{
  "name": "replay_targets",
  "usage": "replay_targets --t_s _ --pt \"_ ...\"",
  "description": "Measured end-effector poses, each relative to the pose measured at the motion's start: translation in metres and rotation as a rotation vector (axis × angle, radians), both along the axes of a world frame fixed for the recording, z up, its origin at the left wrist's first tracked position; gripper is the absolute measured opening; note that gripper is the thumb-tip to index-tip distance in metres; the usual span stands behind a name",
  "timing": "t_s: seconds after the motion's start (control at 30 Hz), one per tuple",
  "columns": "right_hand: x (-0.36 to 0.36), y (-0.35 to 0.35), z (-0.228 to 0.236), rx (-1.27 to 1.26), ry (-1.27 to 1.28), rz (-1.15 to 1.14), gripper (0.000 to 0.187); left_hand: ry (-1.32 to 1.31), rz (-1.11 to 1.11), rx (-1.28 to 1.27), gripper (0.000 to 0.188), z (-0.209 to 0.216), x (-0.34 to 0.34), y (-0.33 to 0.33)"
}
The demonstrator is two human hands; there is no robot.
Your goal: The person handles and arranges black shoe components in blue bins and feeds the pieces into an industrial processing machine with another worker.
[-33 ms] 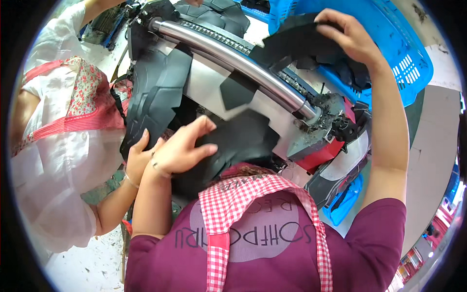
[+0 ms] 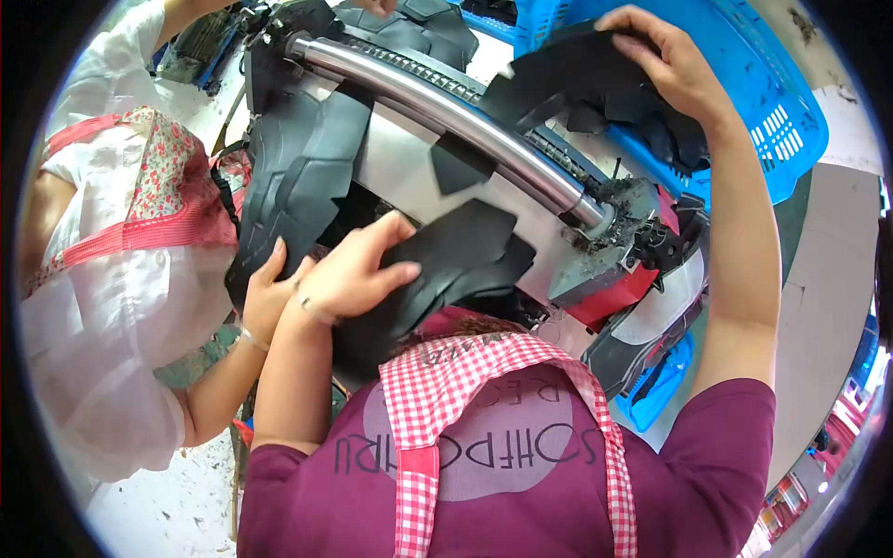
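Observation:
My left hand (image 2: 352,270) pinches the edge of a black moulded sheet (image 2: 456,265) at the front of a roller machine; other dark layers show under it. Raised on the far right, my right hand (image 2: 674,70) grips the upper end of another black moulded piece (image 2: 567,79), which reaches over the far side of the steel roller (image 2: 437,116). Between the two, a small black flat piece (image 2: 461,165) lies on the metal plate (image 2: 400,153), its far edge against the roller.
A co-worker's hand (image 2: 270,298) holds a large black moulded sheet (image 2: 312,172) on the left, close by my left wrist. At far right stands a blue crate (image 2: 791,121) with black pieces. Black scraps cling to the roller's right end (image 2: 605,219); more moulded sheets (image 2: 419,33) lie beyond.
My left hand's sheet has swung slightly, its far edge lifting away from me. My right hand and its piece have shifted a little left. The small piece has moved slightly toward the roller.

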State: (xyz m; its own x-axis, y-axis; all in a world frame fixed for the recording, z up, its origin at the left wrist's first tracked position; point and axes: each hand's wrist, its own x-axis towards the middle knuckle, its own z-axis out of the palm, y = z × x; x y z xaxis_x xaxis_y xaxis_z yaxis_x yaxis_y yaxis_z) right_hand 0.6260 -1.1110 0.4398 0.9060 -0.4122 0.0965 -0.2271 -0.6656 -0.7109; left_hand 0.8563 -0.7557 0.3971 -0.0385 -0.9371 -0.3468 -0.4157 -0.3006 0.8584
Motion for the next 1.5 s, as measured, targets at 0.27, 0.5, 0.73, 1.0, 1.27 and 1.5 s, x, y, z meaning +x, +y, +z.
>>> replay_targets --t_s 0.27,0.5,0.73,1.0,1.27,1.5 --pt "0.013 0.038 -0.073 -0.04 0.284 0.275 0.04 -0.078 -0.01 0.175 0.048 0.001 0.0 -0.013" --pt "0.027 0.018 -0.051 -0.403 0.243 -0.061 0.032 0.148 0.073 0.01 0.042 -0.004 0.008 0.005" --pt "0.036 0.038 -0.07 -0.145 0.338 0.399 0.031 0.078 -0.016 0.189 0.045 -0.006 0.011 -0.029" --pt "-0.002 -0.016 -0.007 -0.036 -0.042 -0.018 0.016 0.417 -0.029 0.277 0.034 0.009 0.02 0.018" --pt "0.007 0.044 -0.069 -0.337 0.47 0.219 0.017 0.027 0.008 0.162 0.047 -0.019 0.024 -0.039" --pt "-0.016 0.01 -0.027 -0.068 0.168 0.011 0.021 0.527 -0.069 0.407 0.045 0.029 0.018 0.007"
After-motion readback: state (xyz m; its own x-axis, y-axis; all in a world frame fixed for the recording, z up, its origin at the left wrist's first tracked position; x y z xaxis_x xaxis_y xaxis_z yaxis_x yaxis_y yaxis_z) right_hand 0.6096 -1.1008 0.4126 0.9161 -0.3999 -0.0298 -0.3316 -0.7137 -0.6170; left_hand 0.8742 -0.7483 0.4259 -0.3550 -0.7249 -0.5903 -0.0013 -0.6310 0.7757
